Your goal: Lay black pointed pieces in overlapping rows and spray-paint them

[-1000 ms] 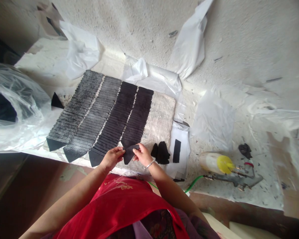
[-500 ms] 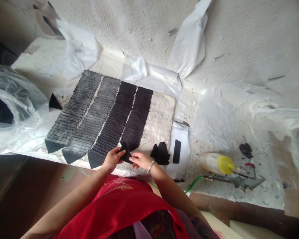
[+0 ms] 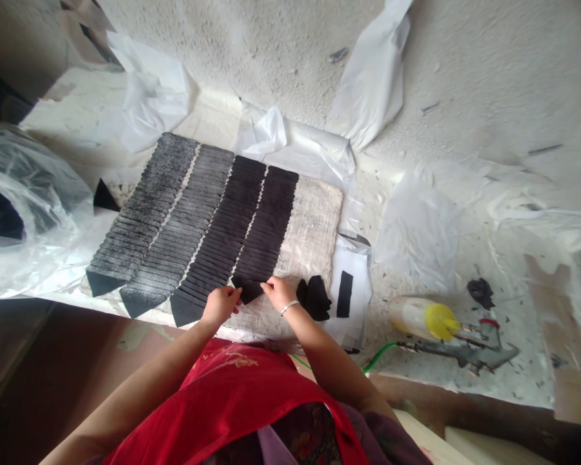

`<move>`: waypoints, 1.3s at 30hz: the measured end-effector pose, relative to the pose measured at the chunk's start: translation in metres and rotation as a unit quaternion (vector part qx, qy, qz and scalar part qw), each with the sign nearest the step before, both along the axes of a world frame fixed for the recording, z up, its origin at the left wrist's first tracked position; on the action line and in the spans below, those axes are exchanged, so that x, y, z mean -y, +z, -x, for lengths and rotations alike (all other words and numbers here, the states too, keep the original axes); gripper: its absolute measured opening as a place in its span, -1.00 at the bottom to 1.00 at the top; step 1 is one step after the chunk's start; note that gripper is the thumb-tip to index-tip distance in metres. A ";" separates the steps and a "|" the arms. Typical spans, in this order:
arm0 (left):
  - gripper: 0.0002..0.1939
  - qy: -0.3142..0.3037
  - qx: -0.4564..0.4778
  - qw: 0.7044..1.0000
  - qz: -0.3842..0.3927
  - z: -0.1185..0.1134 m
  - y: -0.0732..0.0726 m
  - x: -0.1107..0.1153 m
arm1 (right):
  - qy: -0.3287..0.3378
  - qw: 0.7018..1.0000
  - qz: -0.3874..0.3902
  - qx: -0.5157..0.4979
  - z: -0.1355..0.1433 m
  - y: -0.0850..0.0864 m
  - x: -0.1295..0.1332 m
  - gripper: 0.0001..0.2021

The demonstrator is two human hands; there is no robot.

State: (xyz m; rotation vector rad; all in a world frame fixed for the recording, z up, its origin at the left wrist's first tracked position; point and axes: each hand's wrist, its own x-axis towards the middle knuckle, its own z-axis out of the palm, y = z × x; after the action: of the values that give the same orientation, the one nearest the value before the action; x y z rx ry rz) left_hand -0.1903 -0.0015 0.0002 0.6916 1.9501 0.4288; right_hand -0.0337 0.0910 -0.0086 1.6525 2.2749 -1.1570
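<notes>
Both hands are at the near end of the fourth row of overlapping black pieces (image 3: pixel 268 219). My left hand (image 3: pixel 221 306) pinches the left edge of a black pointed fabric piece (image 3: pixel 248 290), thumb against fingers. At its right corner, my right hand (image 3: pixel 279 295), with a bracelet at the wrist, pinches the same piece. It lies flat over the row's end, its point towards me. Two greyish speckled rows (image 3: pixel 145 213) and another black row (image 3: pixel 217 239) lie to the left on a pale woven cloth (image 3: pixel 312 219). Loose black pieces (image 3: pixel 315 298) sit beside my right hand.
White paper (image 3: pixel 363 271) with a black strip on it lies right of the cloth. Farther right are a spray gun (image 3: pixel 484 352) with a yellow-marked cup (image 3: pixel 438 321) and a green hose (image 3: pixel 380 356). Clear plastic (image 3: pixel 53 187) bulges at the left.
The black piece has gone from being held up between my fingers to lying flat on the row's end. My right hand has moved slightly forward, and the hands are a little farther apart.
</notes>
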 end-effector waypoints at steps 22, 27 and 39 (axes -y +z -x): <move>-0.57 -0.142 -0.164 0.976 0.018 0.002 -0.012 -0.005 | 0.036 0.994 -0.027 0.102 0.009 -0.007 0.001 -0.72; -0.59 -0.253 -0.306 0.917 -0.026 -0.001 -0.008 0.002 | 0.040 0.994 -0.023 0.101 0.007 -0.008 -0.001 -0.70; -0.68 -0.383 -0.375 0.782 -0.317 -0.001 -0.030 0.015 | 0.057 0.994 -0.022 0.096 0.006 -0.013 -0.002 -0.68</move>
State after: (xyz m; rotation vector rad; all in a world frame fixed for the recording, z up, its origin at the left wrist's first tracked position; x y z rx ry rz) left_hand -0.1891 -0.0162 -0.0302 2.2792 1.9596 0.2962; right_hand -0.0393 0.0929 -0.0219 1.5508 2.2550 -0.8890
